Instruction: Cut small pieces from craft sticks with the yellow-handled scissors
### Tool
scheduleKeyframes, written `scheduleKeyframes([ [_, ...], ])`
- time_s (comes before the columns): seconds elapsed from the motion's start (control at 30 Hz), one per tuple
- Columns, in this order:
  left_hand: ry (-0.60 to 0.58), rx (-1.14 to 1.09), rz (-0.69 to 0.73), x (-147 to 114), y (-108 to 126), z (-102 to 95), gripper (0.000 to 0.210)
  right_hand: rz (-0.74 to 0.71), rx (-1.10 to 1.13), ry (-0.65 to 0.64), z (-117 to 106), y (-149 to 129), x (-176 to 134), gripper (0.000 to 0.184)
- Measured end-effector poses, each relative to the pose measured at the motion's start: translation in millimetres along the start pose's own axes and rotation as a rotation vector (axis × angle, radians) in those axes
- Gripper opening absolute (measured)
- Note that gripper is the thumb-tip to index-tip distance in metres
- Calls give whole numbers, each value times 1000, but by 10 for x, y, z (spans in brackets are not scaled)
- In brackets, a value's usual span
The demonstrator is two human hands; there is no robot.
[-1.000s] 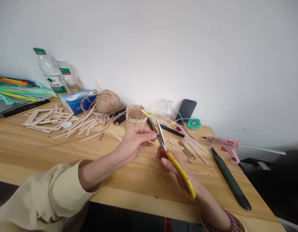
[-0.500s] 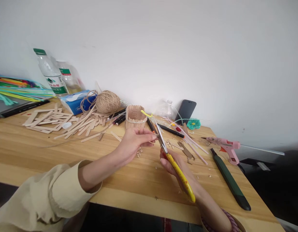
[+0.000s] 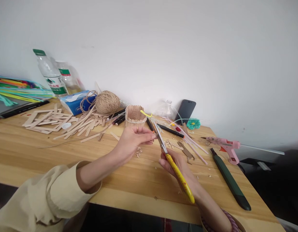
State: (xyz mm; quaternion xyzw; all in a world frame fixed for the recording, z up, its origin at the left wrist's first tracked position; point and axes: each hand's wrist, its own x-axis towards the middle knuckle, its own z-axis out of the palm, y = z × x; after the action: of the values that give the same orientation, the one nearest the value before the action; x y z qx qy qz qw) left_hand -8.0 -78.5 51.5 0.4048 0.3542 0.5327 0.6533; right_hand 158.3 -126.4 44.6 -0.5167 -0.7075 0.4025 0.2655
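My left hand [image 3: 136, 140] is closed in a pinch, thumb against fingers, on a small tan piece that looks like the end of a craft stick, mostly hidden by the fingertips. Its tip meets the blades of a pair of scissors [image 3: 179, 177] with yellow handles. My right hand [image 3: 174, 164] is wrapped around those handles, and the blades point up and away, slightly apart. Just beyond my left hand stands a small basket [image 3: 134, 120] made of craft sticks. Tiny wooden offcuts [image 3: 139, 152] lie under and beside the hands.
Loose craft sticks [image 3: 46, 120] and a ball of twine [image 3: 107, 102] spread over the left. Bottles [image 3: 53, 75] and a blue tissue pack [image 3: 78, 102] stand behind them. To the right are a phone [image 3: 186, 110], a green flower [image 3: 193, 123], a pink glue gun [image 3: 225, 146] and a dark green tool [image 3: 231, 180].
Both hands and the scissors have shifted very slightly to the left. Hold and surroundings look the same.
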Motion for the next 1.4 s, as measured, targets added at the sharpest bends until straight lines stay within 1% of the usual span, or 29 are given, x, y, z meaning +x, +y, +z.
scheduleKeyframes([
  [0.2,14,13,-11,-9,-7,1,12,10,9,3,14,28,25,35],
  [0.37,24,13,-12,-12,-14,-2,11,52,-6,43,41,39,37,37],
  [0.53,19,30,74,28,52,-50,8,82,7,72,63,78,23,41],
  [0.8,-61,25,61,12,106,-65,9,-37,189,4,47,166,10,49],
  [0.97,-90,44,10,0,99,-45,10,-105,232,-57,28,157,6,48],
  [1.17,-61,48,-5,3,51,-32,11,-104,234,-110,25,146,-11,41],
  [1.4,-53,38,-5,-14,22,-18,11,-93,212,-105,37,135,7,44],
])
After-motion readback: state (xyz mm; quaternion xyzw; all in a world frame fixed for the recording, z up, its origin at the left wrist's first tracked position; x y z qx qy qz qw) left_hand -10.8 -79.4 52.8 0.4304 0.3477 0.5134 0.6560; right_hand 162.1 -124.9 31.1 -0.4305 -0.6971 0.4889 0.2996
